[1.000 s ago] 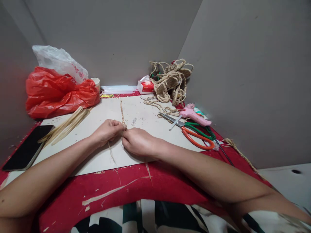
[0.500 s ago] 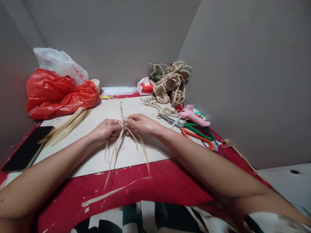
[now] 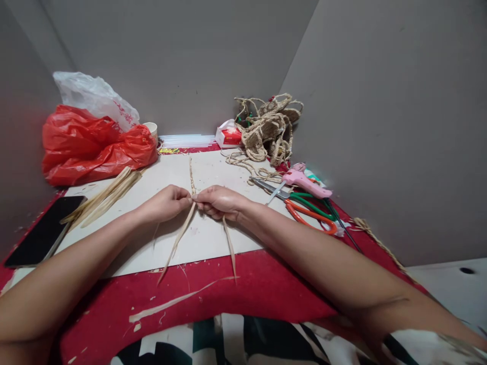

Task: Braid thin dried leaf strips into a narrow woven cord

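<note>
A thin braid of dry straw-coloured strips runs away from me over the white board. At its near end my left hand and my right hand meet, fingertips almost touching. Each hand is closed in a pinch on the strips. One loose strip hangs toward me between the hands, and another strip trails from under my right hand. The exact crossing of the strips is hidden by the fingertips.
Left are a phone, a bundle of dry strips and a red plastic bag. Right lie scissors, a pink glue gun and a heap of braided cord. A tissue pack and clear sticks stand behind.
My right hand has turned and closed more, with its fingers curled under. The loose strips, fanned out before, now hang as fewer visible lengths. The braid stays in place.
</note>
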Available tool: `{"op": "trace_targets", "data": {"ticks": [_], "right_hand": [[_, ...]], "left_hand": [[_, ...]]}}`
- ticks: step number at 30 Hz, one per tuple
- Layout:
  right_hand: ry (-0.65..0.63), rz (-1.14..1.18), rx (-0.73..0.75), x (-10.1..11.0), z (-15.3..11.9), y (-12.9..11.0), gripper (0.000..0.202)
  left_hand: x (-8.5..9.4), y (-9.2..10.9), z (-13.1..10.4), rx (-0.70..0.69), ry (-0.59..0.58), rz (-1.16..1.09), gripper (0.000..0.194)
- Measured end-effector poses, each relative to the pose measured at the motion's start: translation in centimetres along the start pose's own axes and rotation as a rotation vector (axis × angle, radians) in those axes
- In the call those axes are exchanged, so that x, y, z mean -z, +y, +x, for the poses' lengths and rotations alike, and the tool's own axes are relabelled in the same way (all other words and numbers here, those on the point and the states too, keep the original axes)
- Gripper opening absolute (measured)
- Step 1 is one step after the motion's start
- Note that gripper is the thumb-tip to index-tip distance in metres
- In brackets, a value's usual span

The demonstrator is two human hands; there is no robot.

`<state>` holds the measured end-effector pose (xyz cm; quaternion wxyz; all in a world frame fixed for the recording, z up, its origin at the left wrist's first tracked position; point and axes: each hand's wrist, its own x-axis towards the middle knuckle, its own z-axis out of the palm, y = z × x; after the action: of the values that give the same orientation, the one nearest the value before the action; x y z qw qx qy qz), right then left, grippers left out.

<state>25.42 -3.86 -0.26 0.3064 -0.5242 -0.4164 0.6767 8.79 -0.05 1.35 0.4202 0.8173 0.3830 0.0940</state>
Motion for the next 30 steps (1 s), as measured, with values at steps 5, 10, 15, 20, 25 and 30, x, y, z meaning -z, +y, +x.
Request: {"op": "trace_targets", "data": {"ticks": [5, 10, 15, 20, 25, 30], "right_hand": [[0.121, 0.092, 0.046, -1.3, -0.5, 0.4, 0.032], [0.153, 0.173, 0.022, -1.9, -0.9, 0.5, 0.034], [0.053, 0.203, -0.021, -1.5, -0.9, 0.4, 0.024], [-0.080, 0.286, -0.071, -0.5, -0.8, -0.1, 0.023], [-0.131, 0.265, -0.068, 0.0, -0.7, -0.4, 0.022], [-0.176, 0.164, -0.037, 0.6, -0.4, -0.2, 0.022]], "left_hand": [[-0.5, 1.6, -1.1, -0.035, 0.091, 0.494, 0.032], [-3.1, 2.0, -2.4, -0.040, 0.133, 0.831, 0.040], [-3.6, 3.6, -3.8, -0.099, 0.018, 0.872, 0.036], [-0.7, 4.3, -3.6, -0.185, -0.018, 0.410, 0.026], [0.5, 0.9, -0.4, 0.010, 0.390, -0.195, 0.013], [-1.0, -0.5, 0.6, 0.182, -0.042, -0.688, 0.027]]}}
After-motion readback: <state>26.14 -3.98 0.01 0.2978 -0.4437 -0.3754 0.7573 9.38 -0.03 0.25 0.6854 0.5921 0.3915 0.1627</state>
